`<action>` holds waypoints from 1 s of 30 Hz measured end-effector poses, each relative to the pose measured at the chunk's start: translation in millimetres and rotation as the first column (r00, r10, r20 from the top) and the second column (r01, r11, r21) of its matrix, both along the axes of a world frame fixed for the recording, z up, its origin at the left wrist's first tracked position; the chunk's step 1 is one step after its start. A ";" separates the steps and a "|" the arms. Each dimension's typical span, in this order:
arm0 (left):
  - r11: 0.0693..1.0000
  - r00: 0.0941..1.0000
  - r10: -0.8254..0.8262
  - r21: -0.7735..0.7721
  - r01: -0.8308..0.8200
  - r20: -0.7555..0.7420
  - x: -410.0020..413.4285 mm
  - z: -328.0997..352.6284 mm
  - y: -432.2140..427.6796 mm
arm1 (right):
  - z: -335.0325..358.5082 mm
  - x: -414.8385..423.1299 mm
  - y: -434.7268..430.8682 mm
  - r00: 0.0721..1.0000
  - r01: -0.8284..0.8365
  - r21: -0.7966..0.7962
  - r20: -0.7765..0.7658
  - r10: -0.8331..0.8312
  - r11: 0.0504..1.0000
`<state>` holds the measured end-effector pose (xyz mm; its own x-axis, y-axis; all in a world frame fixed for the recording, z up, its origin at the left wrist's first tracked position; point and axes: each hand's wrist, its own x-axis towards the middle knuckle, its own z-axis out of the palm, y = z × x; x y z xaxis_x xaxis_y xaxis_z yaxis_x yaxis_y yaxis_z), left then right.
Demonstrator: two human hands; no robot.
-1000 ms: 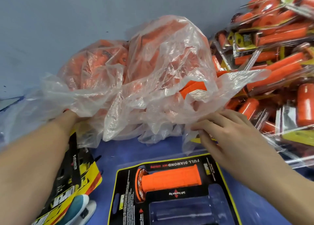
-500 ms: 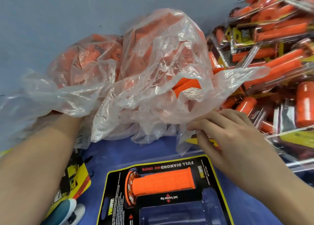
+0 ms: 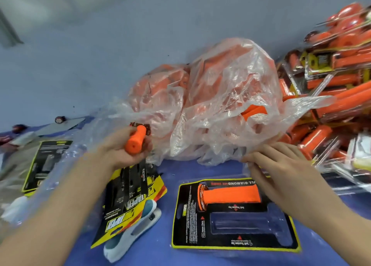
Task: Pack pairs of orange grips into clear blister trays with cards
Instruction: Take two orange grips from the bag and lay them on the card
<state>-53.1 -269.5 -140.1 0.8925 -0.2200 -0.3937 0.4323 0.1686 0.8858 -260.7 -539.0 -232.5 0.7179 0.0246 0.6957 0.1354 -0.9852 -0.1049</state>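
Left hand (image 3: 120,152) now outside bag (image 3: 230,88), fingers (image 3: 144,149) tight around orange grip (image 3: 135,141); right hand (image 3: 281,165) flat on bag

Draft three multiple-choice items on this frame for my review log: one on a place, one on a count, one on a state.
1. Where does the stapler lie?
A) left of the blister tray
B) inside the blister tray
C) on top of the finished packs

2. How many grips sit in the blister tray?
A) none
B) one
C) two

3. What is the left hand doing?
A) lying flat on the table
B) gripping an orange grip
C) holding the stapler

Answers:
1 A: the stapler lies on the blue table, left of the tray.
2 B: a seated grip fills the upper cavity, while the lower cavity is empty.
3 B: its fingers curl round the orange grip, raised above the table.
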 end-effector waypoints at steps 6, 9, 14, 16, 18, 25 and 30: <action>0.962 0.946 -0.250 0.164 0.219 0.207 -91.2 -39.9 -6.5 | 10.5 -15.6 20.4 0.994 -0.043 0.266 -0.085 0.068 0.963; 0.927 0.883 -0.356 0.240 0.290 0.308 -116.8 -59.7 -20.2 | 8.6 -16.5 24.6 0.978 -0.086 0.446 -0.133 0.161 0.891; 0.730 0.404 -0.672 0.648 0.219 0.620 -125.4 -84.9 -18.7 | 6.8 -11.1 33.2 0.859 -0.198 0.809 -0.128 0.495 0.553; 0.698 0.301 -0.701 0.708 0.106 0.646 -124.1 -90.6 -20.6 | 8.7 -8.2 37.9 0.833 -0.216 0.869 -0.073 0.548 0.444; 0.687 0.286 -0.709 0.723 0.074 0.645 -124.9 -93.8 -22.1 | 10.7 -7.3 41.5 0.822 -0.212 0.895 -0.054 0.567 0.393; 0.726 0.287 -0.677 0.680 0.106 0.678 -130.1 -93.8 -25.2 | 17.1 -14.1 37.1 0.787 -0.144 0.968 -0.014 0.617 0.206; 0.715 0.220 -0.682 0.699 0.003 0.697 -135.5 -88.7 -27.4 | 15.6 -17.9 36.4 0.823 -0.106 0.984 0.007 0.568 0.143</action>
